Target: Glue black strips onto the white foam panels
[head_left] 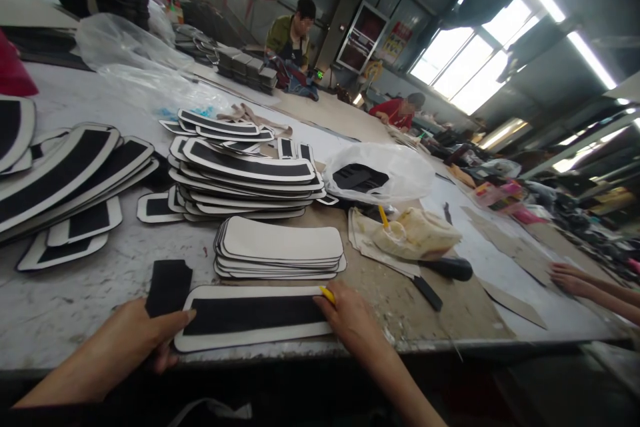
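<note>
In front of me at the table edge lies a long white panel with a black strip (pixel 255 315) along its middle and rounded corners. My left hand (pixel 143 327) is closed on its left end, thumb on top and some fingers below the edge. A small black piece of sheet (pixel 169 287) sticks up beside that thumb, seemingly in the same hand. At the panel's right end, my right hand (pixel 353 313) is closed around a small yellow stick (pixel 327 294), of which only the tip shows. Just behind the panel is a stack of plain white panels (pixel 283 243).
Stacks of black-and-white panels (pixel 250 167) stand behind and to the left (pixel 65 173). A plastic bag with black pieces (pixel 360 177), a yellowed glue container (pixel 417 232) and a dark-handled tool (pixel 447 269) lie right. Another person's hands (pixel 573 280) rest at far right; two people work further back.
</note>
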Demonstrator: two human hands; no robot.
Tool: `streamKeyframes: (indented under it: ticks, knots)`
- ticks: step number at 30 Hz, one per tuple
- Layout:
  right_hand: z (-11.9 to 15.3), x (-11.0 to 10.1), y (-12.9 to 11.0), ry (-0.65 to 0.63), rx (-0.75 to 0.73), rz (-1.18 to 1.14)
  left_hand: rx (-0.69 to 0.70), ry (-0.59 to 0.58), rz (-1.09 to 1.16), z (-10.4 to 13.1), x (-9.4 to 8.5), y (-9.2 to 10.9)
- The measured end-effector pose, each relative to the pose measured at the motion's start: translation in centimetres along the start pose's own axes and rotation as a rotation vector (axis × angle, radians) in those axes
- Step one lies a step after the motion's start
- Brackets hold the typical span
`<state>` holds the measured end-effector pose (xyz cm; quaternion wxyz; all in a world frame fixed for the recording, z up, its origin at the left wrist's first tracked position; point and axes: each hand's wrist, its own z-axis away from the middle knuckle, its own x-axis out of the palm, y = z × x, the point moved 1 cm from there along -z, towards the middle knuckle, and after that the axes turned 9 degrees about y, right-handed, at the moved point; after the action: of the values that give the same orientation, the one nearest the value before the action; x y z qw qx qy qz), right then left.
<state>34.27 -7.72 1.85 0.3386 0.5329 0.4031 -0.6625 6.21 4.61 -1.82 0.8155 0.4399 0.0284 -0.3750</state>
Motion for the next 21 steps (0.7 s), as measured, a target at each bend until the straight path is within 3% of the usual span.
streamKeyframes:
  ticks: [21]
  knots:
    - [-0.4, 1.0, 0.7, -0.016, -0.038, 0.066, -0.031, 0.069, -0.128, 0.4, 0.6, 1.1]
